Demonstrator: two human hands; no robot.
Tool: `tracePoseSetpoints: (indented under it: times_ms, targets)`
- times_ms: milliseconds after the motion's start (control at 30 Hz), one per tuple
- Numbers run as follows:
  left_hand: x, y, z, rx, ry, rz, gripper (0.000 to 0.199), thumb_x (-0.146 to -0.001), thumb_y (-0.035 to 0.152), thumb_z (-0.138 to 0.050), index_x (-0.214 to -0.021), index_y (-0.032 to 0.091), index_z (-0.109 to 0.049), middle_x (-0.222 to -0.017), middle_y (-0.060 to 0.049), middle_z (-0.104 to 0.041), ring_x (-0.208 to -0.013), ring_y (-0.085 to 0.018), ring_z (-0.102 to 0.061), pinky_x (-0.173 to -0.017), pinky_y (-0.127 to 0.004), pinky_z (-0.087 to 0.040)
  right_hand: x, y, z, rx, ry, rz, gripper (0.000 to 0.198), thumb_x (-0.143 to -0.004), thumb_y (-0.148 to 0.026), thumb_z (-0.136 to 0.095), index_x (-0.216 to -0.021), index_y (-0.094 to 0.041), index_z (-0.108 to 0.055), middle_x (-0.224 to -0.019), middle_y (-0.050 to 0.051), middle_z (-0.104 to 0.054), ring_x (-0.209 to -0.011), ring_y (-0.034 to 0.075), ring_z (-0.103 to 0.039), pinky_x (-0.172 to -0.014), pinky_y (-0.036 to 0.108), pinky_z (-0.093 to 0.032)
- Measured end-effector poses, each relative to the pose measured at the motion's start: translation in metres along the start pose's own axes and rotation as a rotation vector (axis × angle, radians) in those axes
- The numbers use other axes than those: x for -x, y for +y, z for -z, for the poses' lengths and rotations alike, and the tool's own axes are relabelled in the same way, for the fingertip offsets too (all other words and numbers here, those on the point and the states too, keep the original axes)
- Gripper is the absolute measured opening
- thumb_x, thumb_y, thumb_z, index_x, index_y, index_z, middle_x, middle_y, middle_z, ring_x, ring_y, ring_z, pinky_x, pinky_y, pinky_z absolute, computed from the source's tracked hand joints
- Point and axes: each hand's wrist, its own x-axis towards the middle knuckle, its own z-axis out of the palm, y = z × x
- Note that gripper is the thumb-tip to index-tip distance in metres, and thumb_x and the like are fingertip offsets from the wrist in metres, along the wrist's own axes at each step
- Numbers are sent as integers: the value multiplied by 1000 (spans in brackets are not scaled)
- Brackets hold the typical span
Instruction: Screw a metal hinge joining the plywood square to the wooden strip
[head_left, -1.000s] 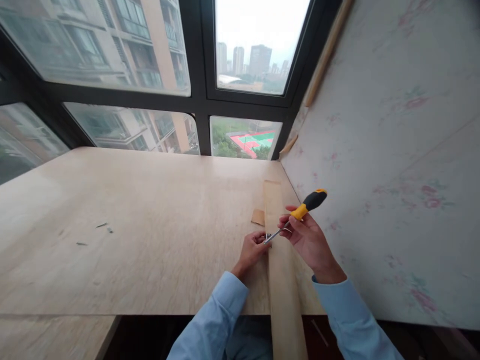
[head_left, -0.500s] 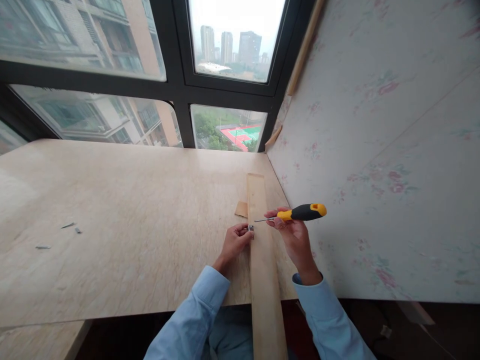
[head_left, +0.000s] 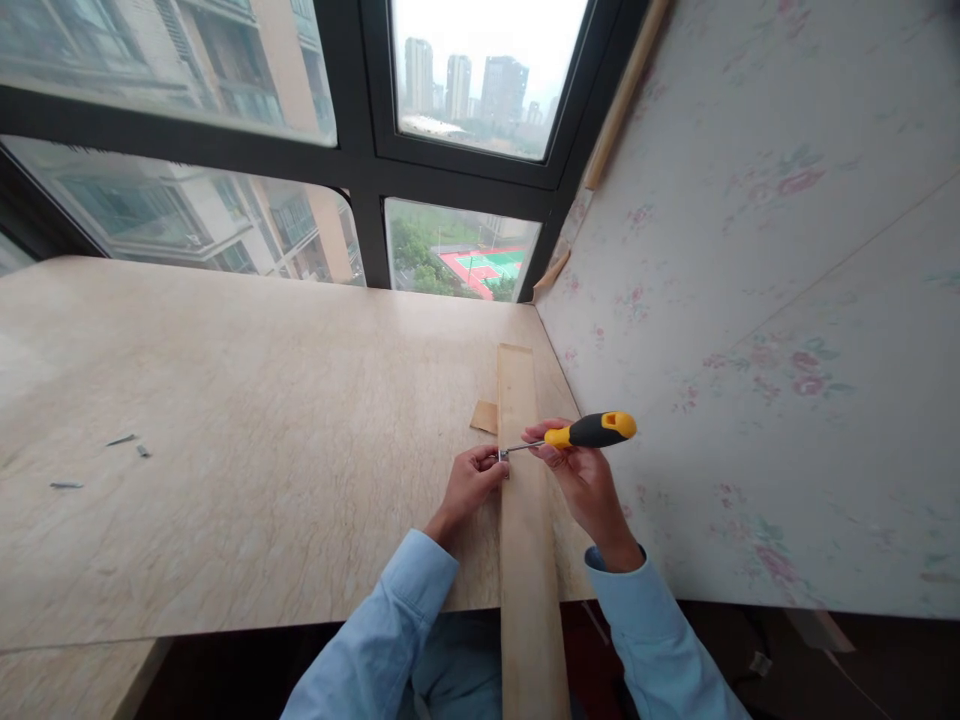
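My right hand (head_left: 581, 480) is closed around a screwdriver (head_left: 596, 430) with a yellow and black handle. Its thin shaft points left, and the tip meets a small metal piece (head_left: 503, 455) at the left edge of a long wooden board (head_left: 529, 540). Between the fingertips of my left hand (head_left: 474, 482) that metal piece is pinched; its exact kind is too small to make out. The board lies lengthwise on the pale stone-look sill, its near end reaching out past the edge. Beside it lies a brown scrap (head_left: 484, 416), just beyond my left hand.
Several small metal bits (head_left: 142, 451) lie at the left on the sill (head_left: 262, 420). A flowered wallpapered wall (head_left: 787, 300) rises close on the right. Dark-framed windows (head_left: 457, 165) stand at the back, with a peeling strip (head_left: 551, 277) in the corner.
My right hand has moved the screwdriver left, so its tip now reaches the metal piece. My left hand keeps its pinch at the board's edge. The view has shifted slightly.
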Motion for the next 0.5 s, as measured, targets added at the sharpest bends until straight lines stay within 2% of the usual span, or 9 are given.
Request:
tracePoseSetpoints:
  times_ms: [200,400,500]
  targets:
    - [-1,-2,1,-12,-12,-17,36,-68,25,-74,-99,9,-72,-79,-7,-69,-67,-14,-60,-60,-22,-44,2,0,-2,65,-35,17,31,-89,-40,-65,-114,-24,-57,-111,8,-70,-107,24,-68,-100,46,-53]
    - [-3,-6,2,-19,-23,-29,35,-69,24,-72,-100,9,-71,-77,-6,-68,-65,-13,-58,-58,-21,-42,2,6,-3,51,0,-23,38,-89,-41,-66,-120,-24,-53,-113,8,-70,-104,23,-69,-99,47,-52]
    - [-2,-4,1,-26,-26,-31,32,-69,23,-71,-97,9,-71,-75,-5,-67,-64,-12,-57,-57,-20,-41,-2,5,-2,117,56,-19,39,-84,-44,-70,-113,-22,-57,-110,9,-71,-100,24,-70,-94,44,-55]
